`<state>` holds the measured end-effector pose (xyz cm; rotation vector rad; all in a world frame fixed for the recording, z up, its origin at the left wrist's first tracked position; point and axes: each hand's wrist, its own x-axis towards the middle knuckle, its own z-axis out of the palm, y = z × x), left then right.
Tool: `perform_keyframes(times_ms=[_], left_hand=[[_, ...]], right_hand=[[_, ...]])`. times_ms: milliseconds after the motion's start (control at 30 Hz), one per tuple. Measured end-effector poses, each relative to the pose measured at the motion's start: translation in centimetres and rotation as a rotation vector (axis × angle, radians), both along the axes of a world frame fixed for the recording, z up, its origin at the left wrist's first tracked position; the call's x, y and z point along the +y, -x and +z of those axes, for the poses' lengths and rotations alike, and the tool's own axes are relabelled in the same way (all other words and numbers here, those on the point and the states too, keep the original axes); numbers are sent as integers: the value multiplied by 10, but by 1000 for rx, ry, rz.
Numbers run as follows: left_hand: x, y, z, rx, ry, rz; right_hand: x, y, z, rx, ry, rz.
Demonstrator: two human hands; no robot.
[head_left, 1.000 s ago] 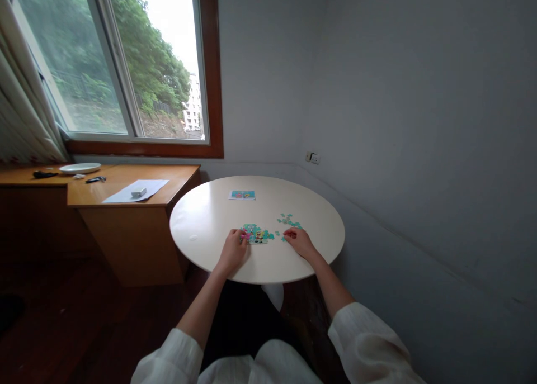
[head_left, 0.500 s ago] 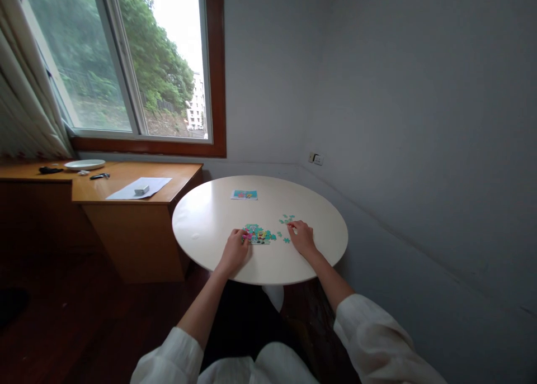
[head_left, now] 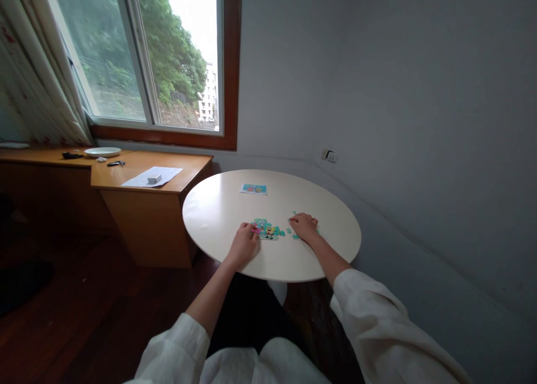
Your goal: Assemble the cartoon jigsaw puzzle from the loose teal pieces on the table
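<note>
A partly joined jigsaw puzzle with teal ground and cartoon figures lies flat on the white round table. My left hand is at its left edge, fingers bent and closed on that edge. To the right of the puzzle, my right hand is low over loose jigsaw pieces, its fingers curled downward. What its fingertips hold, if anything, is hidden beneath them. A few teal pieces show around this hand; others are covered by it.
Farther back on the table lies a small picture card. At left stands a wooden desk bearing a white plate, a paper sheet and a small box. A grey wall runs along the right.
The view has swung slightly, so the table appears farther right and higher. My right hand now covers most of the loose pieces that showed before. My left hand stays at the puzzle's left edge.
</note>
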<state>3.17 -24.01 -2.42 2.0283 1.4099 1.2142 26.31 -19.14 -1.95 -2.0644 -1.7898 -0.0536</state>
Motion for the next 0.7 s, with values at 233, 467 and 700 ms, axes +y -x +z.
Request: perform_keyframes(times_ms=[233, 467, 700], left_hand=[[-2, 1, 2, 2, 5, 1], [0, 2, -1, 3, -2, 5], [0, 3, -2, -8, -5, 7]], right_hand=[[7, -2, 2, 88, 34, -94], [7, -3, 5, 133, 49, -66], [5, -4, 2, 199, -44, -13]])
